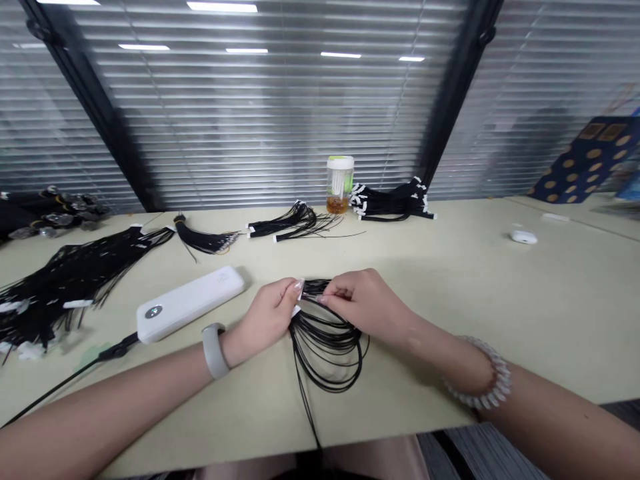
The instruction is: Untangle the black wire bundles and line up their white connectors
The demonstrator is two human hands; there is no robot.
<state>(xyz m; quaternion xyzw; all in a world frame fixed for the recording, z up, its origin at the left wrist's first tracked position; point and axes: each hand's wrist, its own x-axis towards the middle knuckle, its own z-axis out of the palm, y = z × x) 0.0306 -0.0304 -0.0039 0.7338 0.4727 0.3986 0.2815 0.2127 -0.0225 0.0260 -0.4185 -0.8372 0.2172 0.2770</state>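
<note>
A coiled bundle of thin black cables (333,343) lies on the table in front of me, its loops hanging toward the near edge. My left hand (273,310) is closed on the bundle's left end, where small white connectors or tags (296,310) show by the thumb. On the right, my right hand (363,300) pinches the cables near the top of the coil, thumb against forefinger. Exactly what sits between those fingertips is too small to make out. A few loose cable strands run down from the coil past the table's front edge.
A white power bank (193,303) with a black cord lies left of my hands. More black cable bundles (75,273) spread at far left. Along the back are smaller bundles (295,220), a lidded jar (340,185) and a cable pile (393,200). A white earbud case (523,237) sits right.
</note>
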